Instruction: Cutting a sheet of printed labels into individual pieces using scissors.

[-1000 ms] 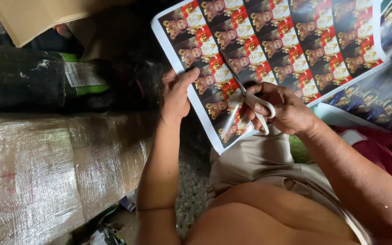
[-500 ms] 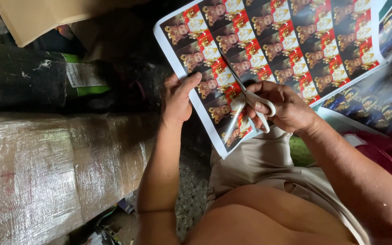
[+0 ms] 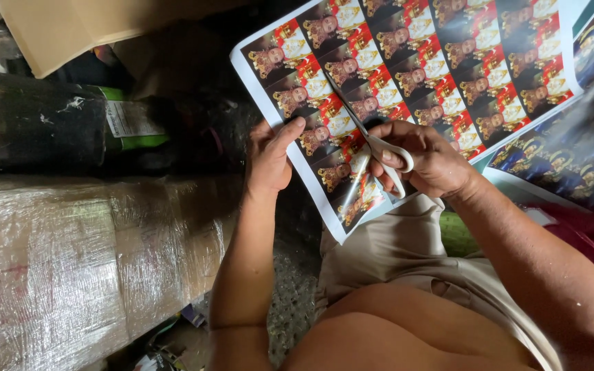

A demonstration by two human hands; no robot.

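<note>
A pair of scissors with white plastic handles [image 3: 388, 156] sits in the right hand [image 3: 426, 159], the fingers threaded through the loops and curled tight around them. Their long axis runs on a diagonal: handles low and toward the person's lap, slim metal blades pointing up and to the left, away from the body, lying along a seam between two columns of pictures. They cut into a large glossy printed sheet [image 3: 407, 75], a thin flexible rectangle with a white border, covered in a grid of repeated small pictures in red, dark brown and white; its shiny face catches glare near the blades. The sheet slants across the view, its near corner hanging over the beige trousers [image 3: 386, 244]. The left hand [image 3: 269, 159] pinches the sheet's left strip, thumb on top, fingers closed under the paper, just beside the blades. To the left lies a bulky parcel wrapped in crinkled clear film [image 3: 70, 261], with a dark roll [image 3: 36, 124] behind it.
</note>
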